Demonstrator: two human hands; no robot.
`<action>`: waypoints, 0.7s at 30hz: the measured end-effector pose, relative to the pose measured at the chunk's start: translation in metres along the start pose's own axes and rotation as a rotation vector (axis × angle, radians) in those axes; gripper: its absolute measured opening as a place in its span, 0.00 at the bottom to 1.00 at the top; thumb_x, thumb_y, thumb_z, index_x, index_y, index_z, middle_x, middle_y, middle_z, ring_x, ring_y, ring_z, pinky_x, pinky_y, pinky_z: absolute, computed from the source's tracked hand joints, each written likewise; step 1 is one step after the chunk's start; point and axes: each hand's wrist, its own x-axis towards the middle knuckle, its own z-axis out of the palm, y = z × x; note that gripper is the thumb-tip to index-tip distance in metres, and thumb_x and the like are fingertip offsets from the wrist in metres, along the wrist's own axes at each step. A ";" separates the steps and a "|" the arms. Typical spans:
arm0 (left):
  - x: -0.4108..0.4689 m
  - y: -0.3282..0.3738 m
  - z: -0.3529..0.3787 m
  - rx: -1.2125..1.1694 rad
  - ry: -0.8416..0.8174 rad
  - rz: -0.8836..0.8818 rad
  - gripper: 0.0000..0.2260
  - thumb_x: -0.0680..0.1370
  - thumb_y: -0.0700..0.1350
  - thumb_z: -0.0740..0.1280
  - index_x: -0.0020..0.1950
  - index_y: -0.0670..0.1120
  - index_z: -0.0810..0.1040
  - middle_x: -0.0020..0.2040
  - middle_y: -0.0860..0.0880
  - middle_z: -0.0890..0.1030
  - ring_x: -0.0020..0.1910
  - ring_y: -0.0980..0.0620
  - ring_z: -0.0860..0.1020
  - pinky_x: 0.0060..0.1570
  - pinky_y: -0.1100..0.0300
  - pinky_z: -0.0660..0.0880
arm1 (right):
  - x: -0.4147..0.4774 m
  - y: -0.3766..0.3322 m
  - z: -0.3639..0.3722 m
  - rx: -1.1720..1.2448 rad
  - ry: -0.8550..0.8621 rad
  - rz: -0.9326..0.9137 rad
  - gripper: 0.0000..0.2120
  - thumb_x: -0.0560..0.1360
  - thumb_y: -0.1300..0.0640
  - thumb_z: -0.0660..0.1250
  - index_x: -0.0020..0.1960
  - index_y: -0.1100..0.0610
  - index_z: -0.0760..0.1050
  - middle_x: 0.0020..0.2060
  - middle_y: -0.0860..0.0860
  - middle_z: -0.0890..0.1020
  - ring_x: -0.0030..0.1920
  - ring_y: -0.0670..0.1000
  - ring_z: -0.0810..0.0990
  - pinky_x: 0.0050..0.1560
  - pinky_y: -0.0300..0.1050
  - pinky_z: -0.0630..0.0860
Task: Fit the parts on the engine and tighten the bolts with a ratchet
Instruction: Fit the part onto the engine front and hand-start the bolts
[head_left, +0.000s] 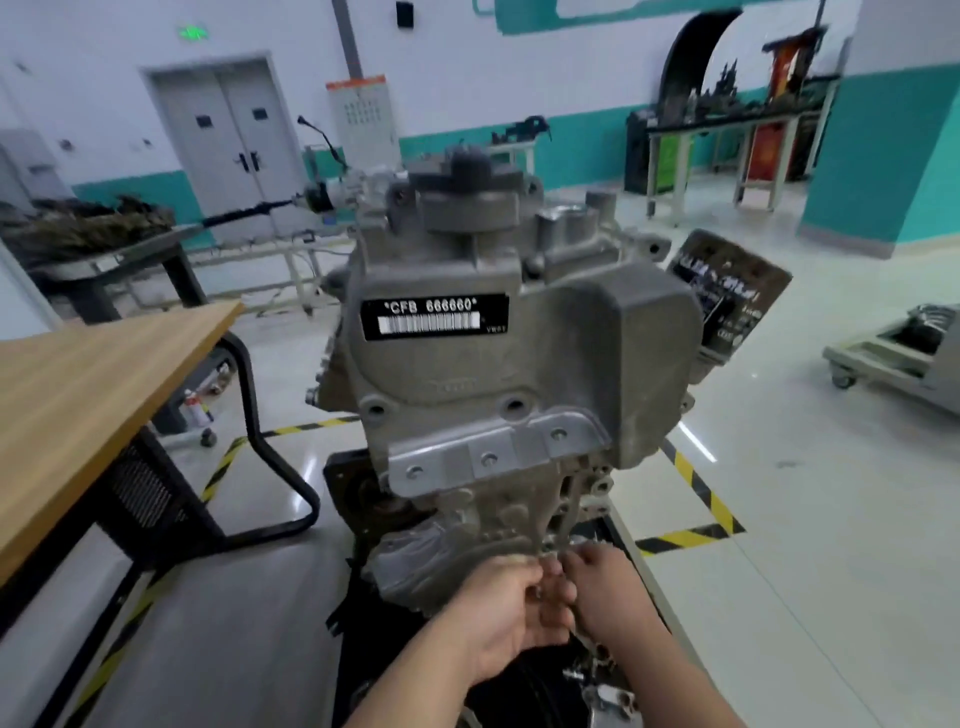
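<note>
1. Task thing: the grey cast-metal engine (467, 364) fills the centre of the frame. It carries a black label plate with white lettering (434, 318) on the face turned to the camera, and a paler silver bracket with three holes (488, 452) below that.
2. Left hand (498, 608), lower centre: its fingers are curled round a small pale part (543, 590) at the bottom edge of the casting. The part is too small to identify.
3. Right hand (608, 592), just beside the left: its fingertips meet the left hand's at the same spot. I cannot tell whether it pinches the part or only steadies it.
4. No ratchet is in view.
5. Risk: the part could slip from the fingertips, because both hands crowd one small spot. It would likely drop into the dark gap under the engine at bottom centre, where it would be hard to find.
6. Risk: if the part is a bolt, it could start crooked and cross-thread, because the hands hide the hole from above.
7. Risk: the knuckles sit close to rough casting edges, and a slip could scrape them.
8. Orientation: the engine's long axis runs from bottom to top of the frame, from the hands to the round housing at upper centre. The labelled face points toward the viewer.
9. Nearby: a light wooden table top (78, 395) at left, and yellow-and-black floor tape (691, 535) at right.
</note>
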 end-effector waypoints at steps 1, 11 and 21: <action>-0.011 0.001 -0.001 -0.020 0.008 0.036 0.12 0.83 0.36 0.52 0.49 0.40 0.74 0.30 0.44 0.80 0.24 0.49 0.77 0.25 0.62 0.74 | -0.014 -0.009 -0.012 -0.017 0.011 -0.052 0.12 0.79 0.57 0.60 0.39 0.51 0.76 0.39 0.50 0.82 0.42 0.50 0.80 0.37 0.38 0.71; -0.118 0.038 0.022 -0.178 -0.055 0.276 0.19 0.76 0.31 0.55 0.31 0.40 0.81 0.29 0.42 0.76 0.28 0.48 0.77 0.29 0.63 0.71 | -0.125 -0.097 -0.058 -0.175 0.165 -0.435 0.07 0.75 0.44 0.65 0.49 0.37 0.68 0.39 0.34 0.70 0.40 0.40 0.72 0.44 0.32 0.69; -0.178 0.122 0.027 0.406 0.125 0.736 0.15 0.82 0.43 0.55 0.55 0.49 0.81 0.46 0.49 0.85 0.44 0.52 0.83 0.42 0.56 0.80 | -0.131 -0.166 -0.129 0.019 0.428 -0.705 0.09 0.69 0.57 0.74 0.39 0.43 0.78 0.33 0.38 0.79 0.38 0.40 0.78 0.37 0.27 0.70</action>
